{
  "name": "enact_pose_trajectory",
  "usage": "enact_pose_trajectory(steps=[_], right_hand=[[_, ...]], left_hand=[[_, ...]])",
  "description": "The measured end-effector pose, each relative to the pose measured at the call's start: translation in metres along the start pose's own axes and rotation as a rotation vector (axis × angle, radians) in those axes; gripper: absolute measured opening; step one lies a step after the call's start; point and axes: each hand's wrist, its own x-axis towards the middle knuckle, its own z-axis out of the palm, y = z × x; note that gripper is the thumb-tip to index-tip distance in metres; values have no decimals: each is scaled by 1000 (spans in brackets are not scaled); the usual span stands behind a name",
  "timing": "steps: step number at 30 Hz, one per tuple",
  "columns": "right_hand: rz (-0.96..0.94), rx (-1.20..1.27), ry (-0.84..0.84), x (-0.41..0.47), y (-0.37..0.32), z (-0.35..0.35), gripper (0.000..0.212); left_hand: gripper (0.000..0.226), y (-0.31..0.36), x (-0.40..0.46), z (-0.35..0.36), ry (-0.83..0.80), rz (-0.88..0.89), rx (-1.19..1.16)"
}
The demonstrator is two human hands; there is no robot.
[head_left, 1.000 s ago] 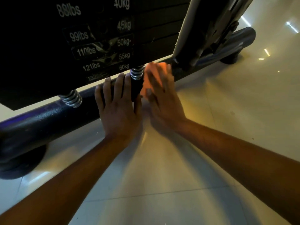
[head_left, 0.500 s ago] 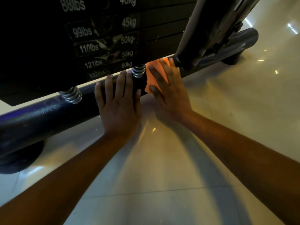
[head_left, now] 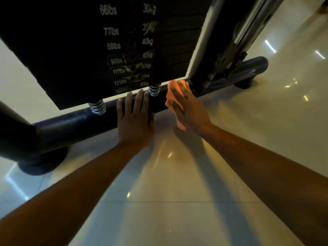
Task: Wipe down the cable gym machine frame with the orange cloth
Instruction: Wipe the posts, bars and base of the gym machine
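The machine's dark base tube (head_left: 74,123) runs low across the floor from lower left to upper right. My right hand (head_left: 188,107) presses the orange cloth (head_left: 170,94) flat against this tube, fingers straight, just left of the upright post (head_left: 209,68). Cloth shows above and below the hand. My left hand (head_left: 135,119) rests flat on the tube beside it, fingers straight, holding nothing.
The black weight stack (head_left: 85,50) with white lbs and kg labels hangs over the tube on two coil springs (head_left: 97,107). Rubber feet (head_left: 42,166) stand under the tube ends. Glossy pale floor tiles (head_left: 177,201) lie below my arms.
My right hand has slid the cloth a little up the tube toward the upright post. My head has pulled back, so more of the stack and the left foot show.
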Motion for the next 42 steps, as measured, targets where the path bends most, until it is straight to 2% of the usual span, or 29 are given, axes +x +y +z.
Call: enact_pose_trajectory(steps=[4,8,13,17,23,28,34,36,42], right_hand=[[48,120,-111,-18,-5,-46,51],[77,204,-30,-48,5,-93,50],[107,200,-1,-80,28,-137,39],[152,185,8,-92,48,-151,47],[210,184,37,-94,86,-141,49],[246,161,36,-63,112,-109,52],[299,146,59,-22,131,-57,59],[311,152,99,-9,132,-40,60],[160,37,128,7,158,-13,70]], left_hand=[[72,12,-13,-26,-162,13,-11],[66,42,-16,-55,-289,112,-160],[64,94,-4,-67,-255,116,-200],[65,126,8,-61,-259,134,-177],[68,146,47,-43,-251,177,-187],[70,146,83,-3,-138,153,-163],[71,157,116,46,-85,-95,-89],[71,153,116,58,-35,-90,-16],[72,147,113,75,70,-34,118]])
